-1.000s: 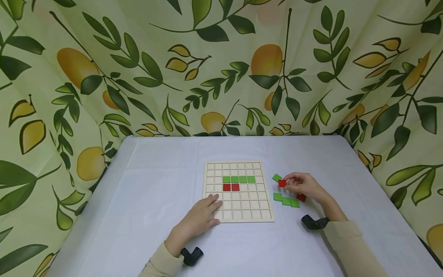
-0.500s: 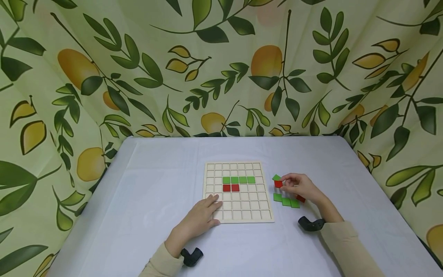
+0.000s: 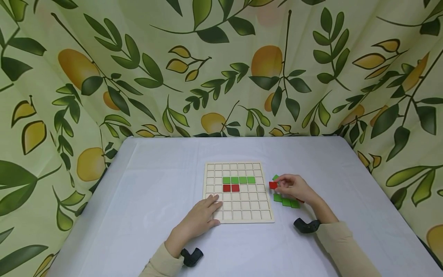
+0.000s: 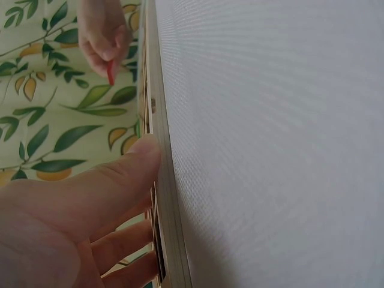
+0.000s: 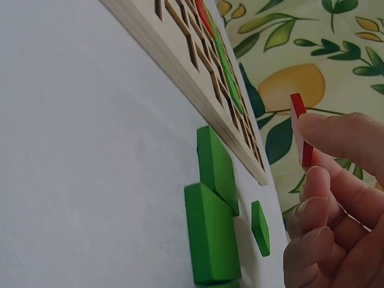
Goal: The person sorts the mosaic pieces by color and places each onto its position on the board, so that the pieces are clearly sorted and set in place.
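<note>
Head-camera footage shows the left hand (image 3: 202, 215) laid flat with relaxed fingers on the near-left corner of the wooden grid board (image 3: 237, 191), nothing being held. On the board, a row of four green tiles (image 3: 238, 179) is set in its cells, with two red tiles (image 3: 230, 187) seated directly below the row's left part. Just beside the board's right edge, a red tile (image 3: 273, 185) is pinched between thumb and fingertips of the right hand (image 3: 294, 188), raised off the pale blue tablecloth (image 3: 145, 184). Loose green tiles (image 3: 285, 201) are seen lying on the cloth under that hand, touching one another.
</note>
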The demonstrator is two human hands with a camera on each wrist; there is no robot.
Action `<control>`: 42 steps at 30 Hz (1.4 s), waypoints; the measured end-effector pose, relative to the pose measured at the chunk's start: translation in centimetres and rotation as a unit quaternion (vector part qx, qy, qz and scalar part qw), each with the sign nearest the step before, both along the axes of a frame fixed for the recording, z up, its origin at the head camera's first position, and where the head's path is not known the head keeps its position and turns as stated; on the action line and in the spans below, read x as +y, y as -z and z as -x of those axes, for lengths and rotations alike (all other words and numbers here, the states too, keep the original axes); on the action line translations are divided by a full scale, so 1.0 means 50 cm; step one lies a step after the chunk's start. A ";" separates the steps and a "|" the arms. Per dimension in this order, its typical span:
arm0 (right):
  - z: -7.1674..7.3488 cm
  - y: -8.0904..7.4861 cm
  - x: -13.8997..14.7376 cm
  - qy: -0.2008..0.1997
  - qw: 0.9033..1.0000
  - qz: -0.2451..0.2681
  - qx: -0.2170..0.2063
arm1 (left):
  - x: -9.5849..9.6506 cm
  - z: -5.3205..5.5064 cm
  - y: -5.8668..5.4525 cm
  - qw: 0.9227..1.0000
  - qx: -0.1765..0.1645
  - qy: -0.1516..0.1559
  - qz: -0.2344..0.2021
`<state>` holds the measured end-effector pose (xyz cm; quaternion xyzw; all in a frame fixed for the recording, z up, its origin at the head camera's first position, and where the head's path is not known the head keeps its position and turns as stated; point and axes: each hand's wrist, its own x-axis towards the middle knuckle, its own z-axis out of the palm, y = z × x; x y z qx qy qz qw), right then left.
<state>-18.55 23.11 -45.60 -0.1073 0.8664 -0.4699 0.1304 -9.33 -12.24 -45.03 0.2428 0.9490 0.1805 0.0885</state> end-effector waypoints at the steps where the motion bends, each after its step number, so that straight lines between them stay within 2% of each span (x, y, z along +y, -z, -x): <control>1: 0.000 0.001 -0.003 0.003 1.000 0.001 -0.003 | 0.000 0.000 0.000 1.000 0.000 0.000 0.000; 10: -0.001 0.009 -0.025 -0.018 0.999 0.033 -0.005 | 0.001 0.001 0.000 1.000 0.001 -0.001 0.000; 18: -0.004 0.014 -0.049 -0.036 0.999 0.041 -0.004 | 0.003 0.001 0.005 1.000 -0.007 -0.007 -0.007; 27: -0.007 0.017 -0.078 -0.039 0.996 0.073 -0.017 | 0.003 0.002 0.008 1.000 -0.010 -0.008 -0.018; 36: -0.006 0.025 -0.100 -0.050 0.996 0.070 0.009 | 0.002 0.003 0.008 1.000 -0.008 -0.006 -0.016; 42: -0.006 0.023 -0.118 -0.040 0.997 0.061 0.017 | 0.001 0.003 0.008 1.000 -0.006 -0.005 -0.015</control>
